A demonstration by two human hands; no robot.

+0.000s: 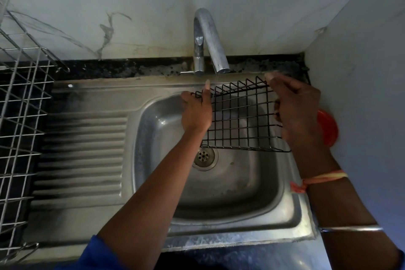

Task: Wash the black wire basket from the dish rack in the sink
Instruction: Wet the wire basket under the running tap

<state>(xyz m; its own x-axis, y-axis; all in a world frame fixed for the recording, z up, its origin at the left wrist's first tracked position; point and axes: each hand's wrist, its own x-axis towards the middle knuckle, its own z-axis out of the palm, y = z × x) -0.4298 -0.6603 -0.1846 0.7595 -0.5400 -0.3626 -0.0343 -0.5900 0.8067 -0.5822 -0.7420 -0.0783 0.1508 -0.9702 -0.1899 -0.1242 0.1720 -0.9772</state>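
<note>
The basket [238,116] is held in the air over the sink [230,195], above the far half of the bowl and just below the mouth of the tap [208,35]. It is a black wire grid, tilted, with its far edge higher and its near edge lower. The near edge hangs over the drain [205,158] without touching it.

The left hand [196,114] holds the left side of the basket. Its fingers are curled on the wires, and only the index finger points straight up along the far corner. The right hand [295,112] holds the right side. The thumb presses on the far upper corner and the other fingers are bent round the side wires. So both hands are closed on the basket, one at each end.

A thin line of water seems to fall from the tap onto the far edge, but it is faint.

On the right wrist there is an orange thread [322,178], and further up the arm a metal bangle [350,228]. The left arm has a blue sleeve [96,254].

Behind the right hand, against the side wall, is a red thing [328,129], partly hidden; I cannot tell what it is. Left of the bowl lies the ribbed draining board [83,149], and at the left border stands a metal wire rack [19,116].
</note>
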